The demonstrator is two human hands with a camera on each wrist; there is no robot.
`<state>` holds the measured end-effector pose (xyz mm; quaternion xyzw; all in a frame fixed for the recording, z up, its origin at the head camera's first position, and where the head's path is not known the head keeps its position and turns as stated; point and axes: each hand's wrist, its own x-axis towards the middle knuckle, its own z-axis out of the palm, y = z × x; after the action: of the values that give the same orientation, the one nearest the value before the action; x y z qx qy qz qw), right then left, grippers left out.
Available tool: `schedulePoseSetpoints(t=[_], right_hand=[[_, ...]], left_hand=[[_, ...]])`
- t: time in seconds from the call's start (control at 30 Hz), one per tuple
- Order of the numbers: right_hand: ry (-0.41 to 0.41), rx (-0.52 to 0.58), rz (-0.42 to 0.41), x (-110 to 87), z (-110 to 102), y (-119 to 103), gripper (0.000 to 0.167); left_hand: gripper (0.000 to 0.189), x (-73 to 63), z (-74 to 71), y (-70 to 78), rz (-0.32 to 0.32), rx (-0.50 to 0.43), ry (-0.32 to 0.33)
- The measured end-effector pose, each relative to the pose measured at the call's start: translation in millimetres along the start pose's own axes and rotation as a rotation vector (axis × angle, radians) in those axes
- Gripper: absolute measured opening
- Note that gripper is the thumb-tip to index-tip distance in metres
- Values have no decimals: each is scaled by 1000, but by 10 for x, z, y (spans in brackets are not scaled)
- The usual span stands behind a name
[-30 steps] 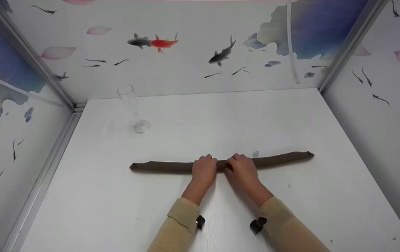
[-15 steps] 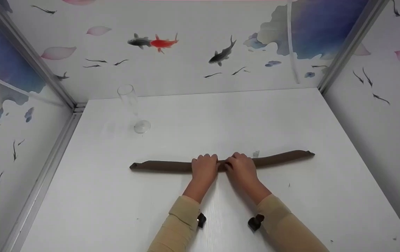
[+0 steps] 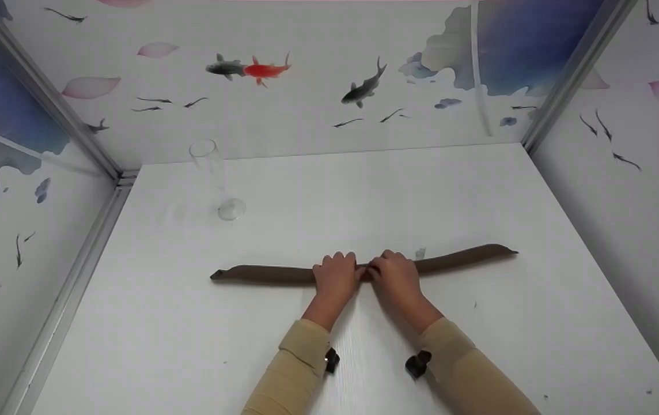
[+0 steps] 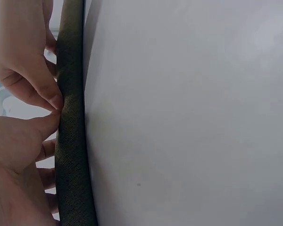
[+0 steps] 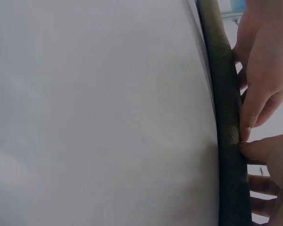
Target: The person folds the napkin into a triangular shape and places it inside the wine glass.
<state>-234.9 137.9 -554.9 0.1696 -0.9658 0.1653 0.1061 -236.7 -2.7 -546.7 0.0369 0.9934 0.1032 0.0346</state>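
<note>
A long brown rolled cloth (image 3: pixel 272 275) lies crosswise on the white table, with tapered, pointed ends. My left hand (image 3: pixel 336 278) grips it just left of its middle, fingers over the far side. Close beside it, my right hand (image 3: pixel 397 278) holds the roll in the same way. In the left wrist view, the left hand (image 4: pixel 14 150) and right hand (image 4: pixel 28 61) bring their thumbs almost together on the fabric roll (image 4: pixel 73 141). The right wrist view has the right hand (image 5: pixel 276 160) below and the left hand (image 5: pixel 262 70) above, along the roll (image 5: pixel 231 141).
A clear, tall footed glass (image 3: pixel 230 208) stands upright at the back left of the table (image 3: pixel 421 190). Printed panels with fish and petals (image 3: pixel 306 127) wall the back and both sides. A small translucent scrap (image 3: pixel 420 253) lies behind the roll.
Both hands have shifted slightly forward with the roll, and the thumbs have drawn closer together. The roll's right end has risen a little and looks more pointed.
</note>
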Motion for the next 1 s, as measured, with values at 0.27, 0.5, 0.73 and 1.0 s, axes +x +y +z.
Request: schedulePoseSetpoints(t=[0.27,0.5,0.73,1.0], right_hand=[[-9,-20,-8,-34,-28,32,8],[1,-73,-10,-50,-82,120,7],[12,-88,20,-110,-119,237,9],[23,-78,37,-196,-204,388,9]], left_hand=[[33,30,-19,7,-23,-42,-24],[35,38,4,23,-29,-46,-21],[36,41,10,11,-39,-64,-42],[35,36,21,-7,-46,-75,-63]])
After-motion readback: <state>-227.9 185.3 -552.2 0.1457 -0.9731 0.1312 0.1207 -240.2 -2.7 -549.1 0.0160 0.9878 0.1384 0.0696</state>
